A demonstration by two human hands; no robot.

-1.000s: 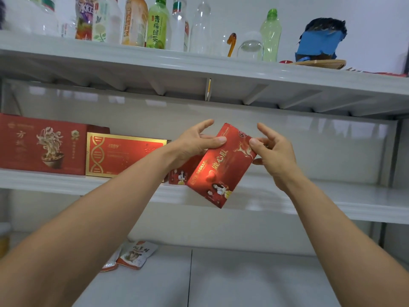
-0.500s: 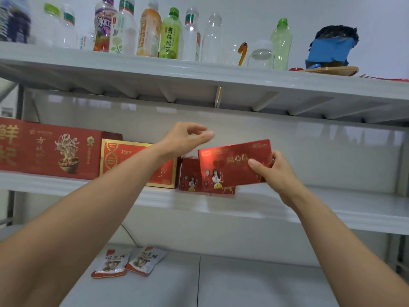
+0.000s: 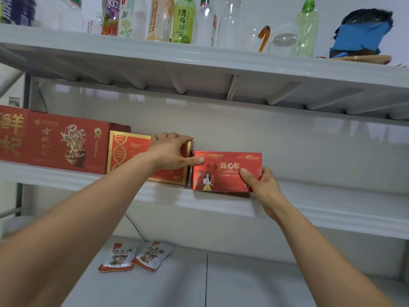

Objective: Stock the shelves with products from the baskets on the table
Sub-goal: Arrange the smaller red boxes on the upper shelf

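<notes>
Head view — right hand grip pinches red box at right end, left hand touching it.

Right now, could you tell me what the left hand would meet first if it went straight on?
Most likely the red box in the right hand; the left hand points rightward, thumb seemingly touching it.
</notes>
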